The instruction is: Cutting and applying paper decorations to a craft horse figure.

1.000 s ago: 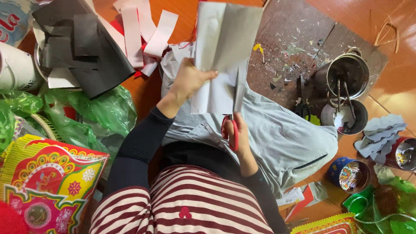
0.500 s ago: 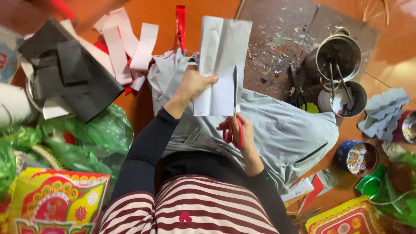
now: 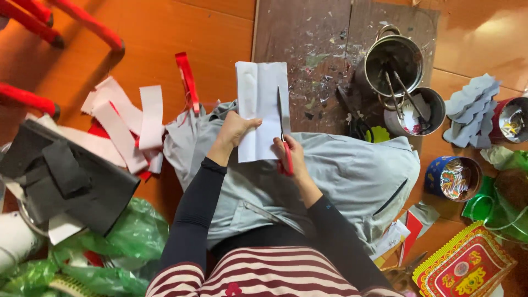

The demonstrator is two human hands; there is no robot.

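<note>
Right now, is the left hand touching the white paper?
Touching. The head view shows the left hand pinching the left edge of the white paper, thumb on top, while the right hand works red-handled scissors into it.

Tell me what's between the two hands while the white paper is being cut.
In the head view, the white paper spans the gap: left hand holds its left edge, right hand works red-handled scissors cutting up through it.

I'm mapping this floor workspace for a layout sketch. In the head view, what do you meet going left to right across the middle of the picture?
Dark grey folded card stack → white paper strips → left hand holding the white folded paper sheet → right hand with red-handled scissors → blue round patterned tin.
</note>
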